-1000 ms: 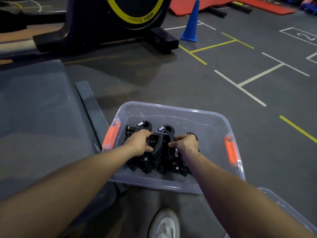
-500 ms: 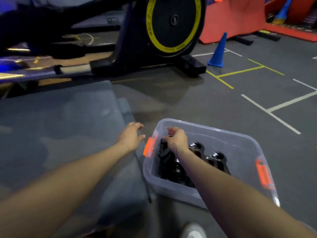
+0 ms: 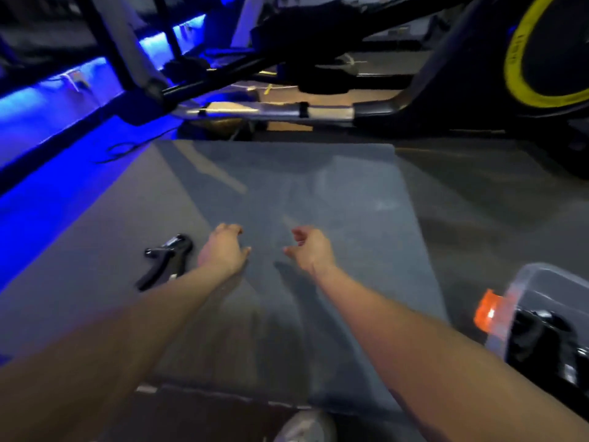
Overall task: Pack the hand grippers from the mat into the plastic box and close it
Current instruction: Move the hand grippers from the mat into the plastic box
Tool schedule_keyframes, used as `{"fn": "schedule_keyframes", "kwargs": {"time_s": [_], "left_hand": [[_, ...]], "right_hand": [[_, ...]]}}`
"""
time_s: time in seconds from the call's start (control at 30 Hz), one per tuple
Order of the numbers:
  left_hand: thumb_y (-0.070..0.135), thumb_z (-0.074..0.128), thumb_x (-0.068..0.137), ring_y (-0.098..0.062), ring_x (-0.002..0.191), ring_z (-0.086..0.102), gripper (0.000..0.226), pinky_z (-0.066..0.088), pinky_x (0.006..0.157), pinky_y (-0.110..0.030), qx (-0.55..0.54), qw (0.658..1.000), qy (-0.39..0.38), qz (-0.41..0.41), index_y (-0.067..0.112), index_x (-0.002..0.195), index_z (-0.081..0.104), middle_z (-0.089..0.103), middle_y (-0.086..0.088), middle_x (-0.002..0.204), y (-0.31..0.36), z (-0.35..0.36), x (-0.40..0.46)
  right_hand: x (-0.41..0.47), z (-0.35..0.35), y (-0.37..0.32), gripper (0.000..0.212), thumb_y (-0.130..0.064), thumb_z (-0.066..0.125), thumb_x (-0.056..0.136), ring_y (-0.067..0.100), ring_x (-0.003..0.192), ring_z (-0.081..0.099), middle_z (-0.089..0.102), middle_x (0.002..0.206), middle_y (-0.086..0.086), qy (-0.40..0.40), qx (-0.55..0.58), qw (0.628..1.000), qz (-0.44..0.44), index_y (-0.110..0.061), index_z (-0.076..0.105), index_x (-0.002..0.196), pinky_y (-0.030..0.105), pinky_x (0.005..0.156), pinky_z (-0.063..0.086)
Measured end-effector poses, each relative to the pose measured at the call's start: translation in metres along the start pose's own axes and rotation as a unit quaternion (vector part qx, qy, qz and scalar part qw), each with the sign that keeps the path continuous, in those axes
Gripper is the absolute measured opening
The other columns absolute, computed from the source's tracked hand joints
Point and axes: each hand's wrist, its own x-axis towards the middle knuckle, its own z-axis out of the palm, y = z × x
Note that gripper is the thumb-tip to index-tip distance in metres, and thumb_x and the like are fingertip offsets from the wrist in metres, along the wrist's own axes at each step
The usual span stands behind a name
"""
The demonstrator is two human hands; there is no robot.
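One black hand gripper [image 3: 167, 260] lies on the grey mat [image 3: 287, 193], left of centre. My left hand [image 3: 223, 250] hovers just right of it, fingers apart and empty. A little further right, my right hand [image 3: 310, 250] is also over the mat, open with curled fingers and holding nothing. The clear plastic box [image 3: 538, 282] with an orange latch [image 3: 486, 309] sits at the right edge, partly cut off by the frame. Several black hand grippers [image 3: 548, 342] lie inside it. No lid is in view.
An exercise bike with a yellow-ringed flywheel [image 3: 541, 59] and its metal rails [image 3: 271, 110] stand just beyond the mat's far edge. Blue light glows along the floor on the left. My shoe [image 3: 306, 425] shows at the bottom, near the mat's front edge.
Both hands have left the box and swung left over the mat. My view has turned left, so the box has shifted to the right edge and the lone hand gripper has come into sight.
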Motion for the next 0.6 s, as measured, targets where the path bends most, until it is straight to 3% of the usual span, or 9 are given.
{"fn": "schedule_keyframes", "kwargs": {"time_s": [0.3, 0.6], "left_hand": [[0.025, 0.066, 0.083, -0.036, 0.118, 0.05, 0.047, 0.044, 0.092, -0.044, 0.013, 0.992, -0.007, -0.127, 0.005, 0.122, 0.049, 0.043, -0.017, 0.134, -0.109, -0.006, 0.005], [0.024, 0.07, 0.082, -0.039, 0.124, 0.043, 0.063, 0.04, 0.099, -0.048, 0.005, 0.978, 0.021, -0.208, 0.001, 0.13, 0.037, 0.038, -0.02, 0.133, -0.124, 0.014, 0.015]], "right_hand": [[0.015, 0.115, -0.026, 0.052, -0.018, 0.072, 0.08, 0.024, 0.12, 0.057, 0.061, 0.129, 0.009, -0.087, -0.064, 0.993, -0.052, -0.008, 0.055, 0.128, 0.032, 0.103, 0.044], [0.021, 0.13, -0.013, 0.053, -0.021, 0.075, 0.077, 0.024, 0.116, 0.059, 0.064, 0.123, 0.008, -0.086, -0.075, 0.993, -0.04, -0.011, 0.058, 0.126, 0.034, 0.1, 0.046]]}}
